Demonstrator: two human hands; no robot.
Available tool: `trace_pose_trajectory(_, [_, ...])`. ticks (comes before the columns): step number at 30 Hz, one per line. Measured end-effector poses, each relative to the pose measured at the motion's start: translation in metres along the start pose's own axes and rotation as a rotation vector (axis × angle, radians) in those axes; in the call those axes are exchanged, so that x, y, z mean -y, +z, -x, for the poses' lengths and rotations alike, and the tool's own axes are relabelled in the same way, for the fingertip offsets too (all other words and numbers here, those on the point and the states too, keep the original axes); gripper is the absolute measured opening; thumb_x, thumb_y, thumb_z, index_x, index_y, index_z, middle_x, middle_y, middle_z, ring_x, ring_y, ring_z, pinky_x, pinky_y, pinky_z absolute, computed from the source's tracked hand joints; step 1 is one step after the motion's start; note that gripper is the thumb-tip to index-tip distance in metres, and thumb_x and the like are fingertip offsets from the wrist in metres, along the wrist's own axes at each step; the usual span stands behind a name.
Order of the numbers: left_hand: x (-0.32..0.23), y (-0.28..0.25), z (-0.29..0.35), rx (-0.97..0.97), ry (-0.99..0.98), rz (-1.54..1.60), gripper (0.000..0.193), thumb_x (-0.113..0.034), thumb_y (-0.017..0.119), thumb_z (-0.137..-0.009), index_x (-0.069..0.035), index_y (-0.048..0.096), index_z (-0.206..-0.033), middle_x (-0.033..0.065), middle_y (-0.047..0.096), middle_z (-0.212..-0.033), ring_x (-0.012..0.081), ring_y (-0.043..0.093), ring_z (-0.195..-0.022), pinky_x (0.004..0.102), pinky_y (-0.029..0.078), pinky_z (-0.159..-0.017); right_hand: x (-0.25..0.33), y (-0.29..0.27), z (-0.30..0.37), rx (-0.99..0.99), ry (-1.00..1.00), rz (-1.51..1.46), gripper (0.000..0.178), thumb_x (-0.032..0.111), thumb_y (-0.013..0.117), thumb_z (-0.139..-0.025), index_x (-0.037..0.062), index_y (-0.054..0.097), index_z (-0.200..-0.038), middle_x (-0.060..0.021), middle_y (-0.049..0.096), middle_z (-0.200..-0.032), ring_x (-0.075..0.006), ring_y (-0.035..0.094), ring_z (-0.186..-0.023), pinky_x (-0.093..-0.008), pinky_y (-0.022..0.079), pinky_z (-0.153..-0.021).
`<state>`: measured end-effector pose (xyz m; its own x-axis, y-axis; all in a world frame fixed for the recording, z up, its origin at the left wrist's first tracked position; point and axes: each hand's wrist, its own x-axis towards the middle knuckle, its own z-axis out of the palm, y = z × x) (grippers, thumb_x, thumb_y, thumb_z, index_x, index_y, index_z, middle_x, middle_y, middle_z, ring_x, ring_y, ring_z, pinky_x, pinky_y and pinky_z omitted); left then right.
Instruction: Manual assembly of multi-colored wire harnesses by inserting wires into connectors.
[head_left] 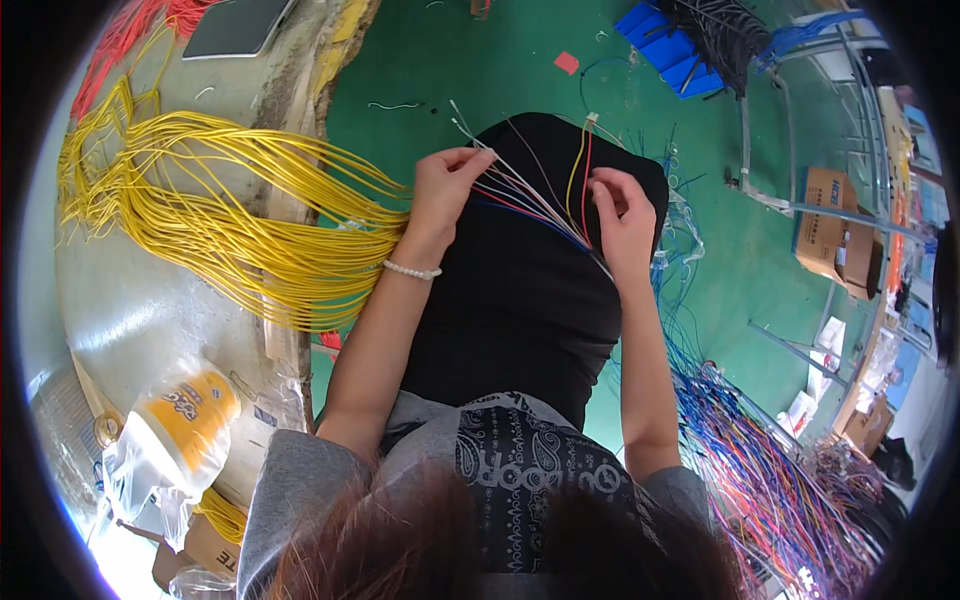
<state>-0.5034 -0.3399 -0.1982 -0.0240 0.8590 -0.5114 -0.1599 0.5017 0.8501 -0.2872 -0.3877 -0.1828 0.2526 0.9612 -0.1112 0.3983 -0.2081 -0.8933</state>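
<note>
Head view, centre of frame: wire bundle [578,238] lies across the black cloth [480,310] on the lap, strands fanning up and left from where they gather by the right wrist

Left hand [447,190], centre-left: thumb and index pinch white wires [466,129], thin free ends poking out past the fingertips toward the top

Right hand [625,220], right of centre: fingers loosely curled, tips at the red wire [588,205]; can't tell if it grips or just touches. That wire and the yellow wire [573,175] beside it run up to a small white connector [592,118]

Step in hand, my read: separating strands, whites drawn off to one side, red/yellow pair to the other. Next move calls for a light fingertip pinch on a single strand, other side held steady so the fan doesn't tangle

Materials: strands look like smooth plastic-sheathed wire, thin and springy, shallow curves; connector reads as a hard little block. Cloth is matte, soft, good contrast under the whites

Left side: yellow cables [265,235], glossy, one thick looped hank, hang over the chipped edge of the worn table [110,320]. Lower left: yellow tub [190,415] in crinkled clear plastic. Upper right: ribbed blue bins [665,50]. Lower right: dense multicoloured wires [770,480], stringy and loose. Right: cardboard box [825,215] over smooth green floor [540,65]
</note>
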Motion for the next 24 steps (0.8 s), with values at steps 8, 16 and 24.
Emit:
trace_pose_trajectory(8, [-0.016,0.013,0.014,0.069,0.012,0.064,0.019,-0.014,0.069,-0.085,0.003,0.070,-0.092,0.0004,0.065,-0.079,0.0053,0.055,-0.071,0.0195,0.042,-0.065,0.023,0.004,0.002,0.329,-0.269,0.150,0.023,0.011,0.065,-0.086,0.0007,0.065,-0.106,-0.0064,0.065,-0.077,-0.0115,0.058,-0.068,-0.0264,0.045,-0.063])
trace_pose_trajectory(16, [-0.059,0.020,0.042,0.158,0.217,0.026,0.023,-0.018,0.063,-0.091,0.002,0.069,-0.101,-0.0012,0.066,-0.081,0.0020,0.055,-0.070,0.0175,0.042,-0.060,0.076,0.016,0.012,0.411,-0.108,-0.137,0.015,0.007,0.057,-0.092,-0.0032,0.063,-0.101,-0.0072,0.065,-0.076,-0.0116,0.063,-0.071,-0.0228,0.049,-0.065])
trace_pose_trajectory(24, [-0.082,0.029,0.068,0.191,0.327,0.198,0.015,-0.009,0.065,-0.089,0.002,0.069,-0.097,0.0022,0.067,-0.080,0.0046,0.058,-0.071,0.0175,0.046,-0.064,0.116,0.018,0.009,0.297,-0.262,-0.290,0.011,0.003,0.055,-0.094,-0.0026,0.056,-0.103,-0.0049,0.063,-0.085,-0.0075,0.060,-0.074,-0.0213,0.048,-0.063])
